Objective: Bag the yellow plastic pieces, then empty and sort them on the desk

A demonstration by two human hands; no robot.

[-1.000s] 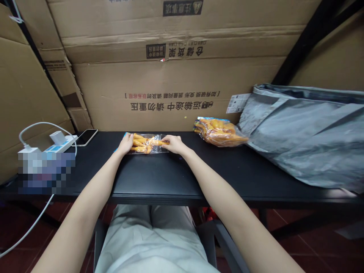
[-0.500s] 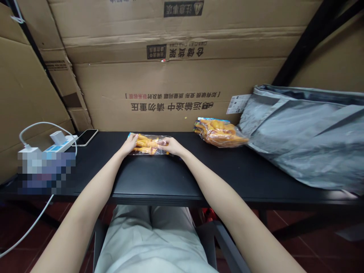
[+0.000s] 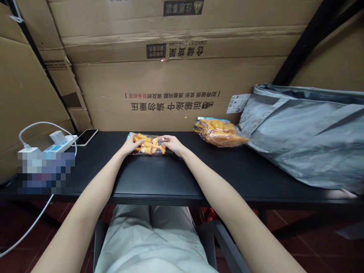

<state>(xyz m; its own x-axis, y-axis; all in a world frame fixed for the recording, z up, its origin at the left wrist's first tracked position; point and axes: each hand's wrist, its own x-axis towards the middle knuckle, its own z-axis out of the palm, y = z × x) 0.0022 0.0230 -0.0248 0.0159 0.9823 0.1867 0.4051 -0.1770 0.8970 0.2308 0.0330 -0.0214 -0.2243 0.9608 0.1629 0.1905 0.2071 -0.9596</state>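
Observation:
On the black table in front of me lies a clear plastic bag (image 3: 149,145) with several orange-yellow pieces inside and a blue strip at its left end. I cannot make out what kind of pieces they are. My left hand (image 3: 131,145) grips the bag's left end, its thumb lying across the top over the contents. At the other end, my right hand (image 3: 171,144) pinches the clear plastic between thumb and fingers. The bag lies flat between both hands, and parts of its ends are hidden under the fingers.
Another filled bag of orange-yellow pieces (image 3: 217,132) rests farther right, against a large grey bag (image 3: 301,140). A phone (image 3: 87,137), a power strip (image 3: 62,143) and a white cable (image 3: 42,123) are at the left. Cardboard (image 3: 170,79) walls off the back of the black table (image 3: 159,178).
My left thumb has moved right across the bag, over its contents. The fingers of my right hand have shifted from the pieces to the bag's right end, exposing more of the pieces.

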